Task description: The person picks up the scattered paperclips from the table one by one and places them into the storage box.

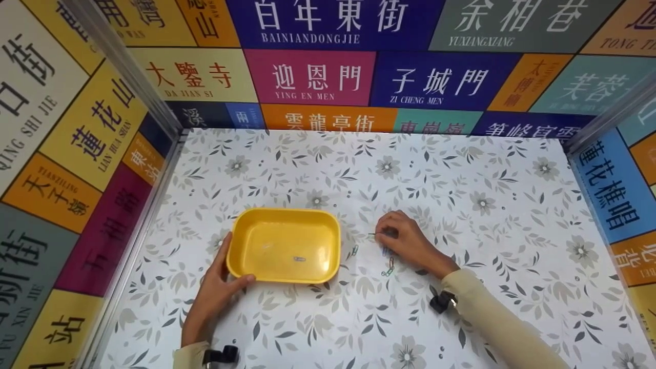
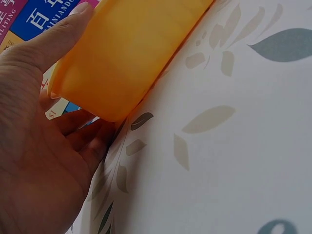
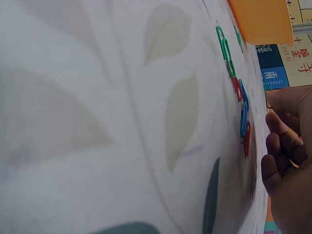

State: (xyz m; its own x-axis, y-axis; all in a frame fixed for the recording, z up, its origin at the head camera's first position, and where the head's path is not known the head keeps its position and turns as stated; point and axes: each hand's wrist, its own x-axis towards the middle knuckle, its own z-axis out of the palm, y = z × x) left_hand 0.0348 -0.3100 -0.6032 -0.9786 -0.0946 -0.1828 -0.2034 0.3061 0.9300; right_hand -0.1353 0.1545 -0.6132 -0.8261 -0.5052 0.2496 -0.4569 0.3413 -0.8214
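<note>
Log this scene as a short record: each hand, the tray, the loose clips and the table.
Left hand: grips the left side of the tray
Right hand: pinches a clip
Tray: yellow, at least one clip inside
Loose clips: green, red and blue, right of the tray
Table: white, flower and leaf print

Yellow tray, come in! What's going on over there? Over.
Left hand holding yellow tray, clip inside. Right hand pinching another clip. Loose green clip between tray and right hand.
</note>
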